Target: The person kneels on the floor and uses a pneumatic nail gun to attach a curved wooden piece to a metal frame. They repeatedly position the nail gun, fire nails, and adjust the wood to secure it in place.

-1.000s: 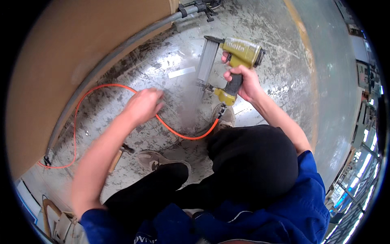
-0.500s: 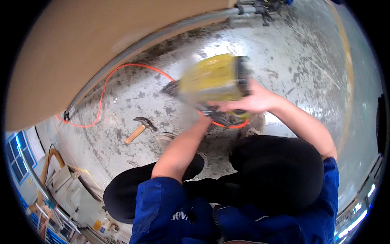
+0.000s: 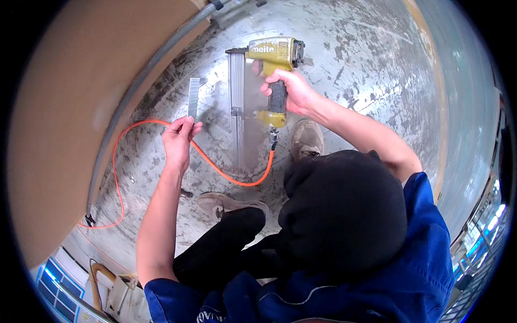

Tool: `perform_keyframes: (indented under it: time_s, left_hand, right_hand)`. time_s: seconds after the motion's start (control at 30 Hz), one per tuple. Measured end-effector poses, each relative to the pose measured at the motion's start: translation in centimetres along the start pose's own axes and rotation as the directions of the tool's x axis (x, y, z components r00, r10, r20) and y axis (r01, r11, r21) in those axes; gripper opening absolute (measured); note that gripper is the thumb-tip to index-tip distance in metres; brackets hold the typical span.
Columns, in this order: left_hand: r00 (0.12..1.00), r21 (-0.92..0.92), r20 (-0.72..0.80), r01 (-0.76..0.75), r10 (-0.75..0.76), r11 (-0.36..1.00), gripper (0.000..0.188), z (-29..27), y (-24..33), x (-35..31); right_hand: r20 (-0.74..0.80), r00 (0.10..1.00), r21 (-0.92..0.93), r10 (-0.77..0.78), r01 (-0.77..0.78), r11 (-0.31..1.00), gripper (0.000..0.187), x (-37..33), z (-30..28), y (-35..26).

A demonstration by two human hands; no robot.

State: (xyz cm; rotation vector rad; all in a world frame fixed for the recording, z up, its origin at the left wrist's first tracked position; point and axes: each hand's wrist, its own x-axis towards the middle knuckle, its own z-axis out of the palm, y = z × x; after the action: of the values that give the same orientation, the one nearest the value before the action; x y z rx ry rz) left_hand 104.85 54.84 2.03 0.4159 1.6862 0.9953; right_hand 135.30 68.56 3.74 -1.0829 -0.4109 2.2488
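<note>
My right hand (image 3: 288, 89) is wrapped round the dark grip of a yellow pneumatic nail gun (image 3: 269, 48), whose nose points left. Along the tool's left side runs its long metal magazine (image 3: 236, 81), with a blurred lower end. An orange air hose (image 3: 237, 183) joins the fitting at the base of the handle. Between the thumb and fingers of my left hand (image 3: 180, 134) a flat silver strip of nails (image 3: 194, 99) stands nearly upright. It is apart from the magazine, to its left.
A large brown panel (image 3: 81, 97) with a grey pipe (image 3: 129, 91) along its edge fills the left side. The hose loops over the scuffed grey floor (image 3: 344, 59). My shoes (image 3: 307, 139) are close below the nail gun. A small dark piece (image 3: 186, 192) shows beside my left forearm.
The nail gun has turned and moved farther from me, now in my right hand alone. My left hand has come away to the left with the nail strip. My forearm now covers the hammer's place.
</note>
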Motion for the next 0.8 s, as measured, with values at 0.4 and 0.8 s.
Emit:
perform_keyframes:
  time_s: [0.4,0.8]
  left_hand:
    - [0.829,0.499,-0.015,-0.479,0.559,0.723,0.015,12.6,1.8,-2.3]
    - [0.745,0.715,0.171,-0.544,0.645,0.439,0.027,13.3,1.4,-3.0]
  right_hand:
    - [0.122,0.992,0.206,0.045,-0.069,0.976,0.032,-0.3,-1.0,0.7]
    - [0.061,0.996,0.235,0.064,-0.077,0.969,0.032,0.1,-1.2,1.2]
